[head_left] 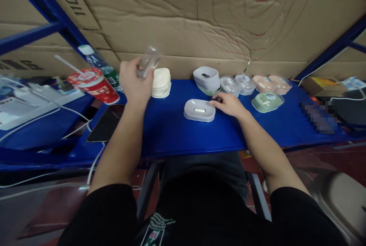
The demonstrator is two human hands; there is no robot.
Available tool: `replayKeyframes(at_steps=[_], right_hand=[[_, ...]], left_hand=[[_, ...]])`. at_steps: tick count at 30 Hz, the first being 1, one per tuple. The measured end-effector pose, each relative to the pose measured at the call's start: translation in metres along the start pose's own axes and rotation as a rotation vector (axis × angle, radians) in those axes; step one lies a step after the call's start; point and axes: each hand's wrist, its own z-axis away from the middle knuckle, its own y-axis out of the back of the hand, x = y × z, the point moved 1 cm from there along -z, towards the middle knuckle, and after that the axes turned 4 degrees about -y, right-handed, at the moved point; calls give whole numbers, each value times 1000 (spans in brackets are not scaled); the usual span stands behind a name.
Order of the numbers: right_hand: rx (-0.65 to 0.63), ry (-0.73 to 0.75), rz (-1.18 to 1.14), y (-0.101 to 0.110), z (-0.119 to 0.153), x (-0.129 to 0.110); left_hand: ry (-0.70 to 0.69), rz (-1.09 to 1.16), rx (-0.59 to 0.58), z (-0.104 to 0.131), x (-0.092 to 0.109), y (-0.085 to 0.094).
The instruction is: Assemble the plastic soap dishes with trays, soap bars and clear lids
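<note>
At the far left, white power strips (42, 106), number unclear; next, one red drink cup (100, 87) with a pale straw (68, 65), and just beside it one clear bottle (98, 61) with a white cap and green label. In front of both, one dark flat slab (104, 123). Then the left hand (135, 80), raised over the blue tabletop (168, 131), thumb and fingers closed around one clear plastic cover (150, 62), blurred and tilted. Just right of that, one stack of cream oval trays (161, 80), layers too close to count. At the middle, lying flat, one lilac-grey oval tray (199, 116) with one white oblong insert (199, 110) in its centre. Behind it, one stack of grey trays (206, 78) over a green piece, layers again hard to count. Then the right hand (227, 103), low, loosely curled, fingertips at the single tray's right rim; cannot tell whether gripping or merely touching. Farther right, five clear-lidded oval boxes: two grey boxes (245, 84), two peach boxes (263, 84) and, nearer the front, one green box (267, 102). At the right end, one small cardboard box (324, 87).
</note>
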Motion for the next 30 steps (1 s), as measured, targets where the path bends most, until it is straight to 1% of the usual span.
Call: replayKeyframes(at_steps=[2, 4, 5, 7, 9, 11, 13, 15, 17, 19, 21, 23, 25, 27, 30], right_hand=[[133, 14, -88, 2, 0, 2], [235, 57, -182, 4, 1, 3], [263, 85, -224, 4, 2, 2], [274, 138, -295, 4, 4, 0], [259, 182, -349, 3, 7, -5], [279, 220, -380, 2, 10, -12], [326, 244, -395, 3, 13, -18], [328, 236, -422, 4, 15, -23], [242, 173, -516, 5, 15, -26], [122, 67, -683, 4, 13, -28], [13, -39, -850, 3, 11, -29], [-78, -111, -948, 4, 8, -30], [-162, -161, -990, 5, 6, -29], [-242, -213, -996, 7, 5, -28], [-362, -302, -935, 10, 6, -25]], left_hand=[[-126, 50, -76, 12, 19, -3], [-258, 95, -160, 25, 37, -6], [-319, 111, -208, 31, 45, -7], [-428, 139, -300, 40, 57, -8], [-518, 161, -367, 46, 64, -9], [-575, 172, -400, 49, 67, -10], [-601, 177, -412, 51, 69, -10], [-608, 187, -422, 52, 69, -12], [-606, 205, -443, 54, 69, -14], [-616, 235, -477, 57, 68, -18], [-649, 270, -505, 58, 66, -24], [-683, 289, -520, 59, 63, -30], [-692, 290, -534, 59, 60, -34], [-688, 291, -573, 59, 59, -34], [-666, 300, -696, 57, 60, -28]])
